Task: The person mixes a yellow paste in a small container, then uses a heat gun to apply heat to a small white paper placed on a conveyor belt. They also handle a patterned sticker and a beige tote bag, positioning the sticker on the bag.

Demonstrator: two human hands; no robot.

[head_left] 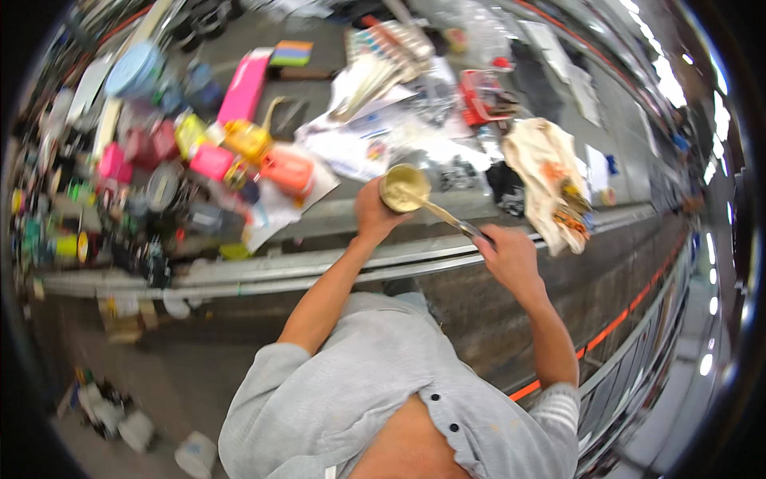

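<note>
My left hand (375, 212) is wrapped round a small round cup (388, 194), tilted so that its inside shows. Inside it lies a pale yellowish paste (407, 182), perhaps paint. My right hand (507, 254) grips the dark handle of a spatula (447, 215). The spatula's blade is coated in the same yellowish colour and its tip reaches into the cup. Both hands are held above the table's front edge, in front of my grey shirt. Fine details of the fingers are slightly blurred.
Pink, yellow and orange bottles and tubs crowd the table's left, with a light blue lid (134, 70) behind. Papers and a colour swatch fan (391, 52) lie at the back middle. A red basket (479, 97) and a stained cream cloth (542, 172) are to the right. A metal rail (215, 281) runs along the front.
</note>
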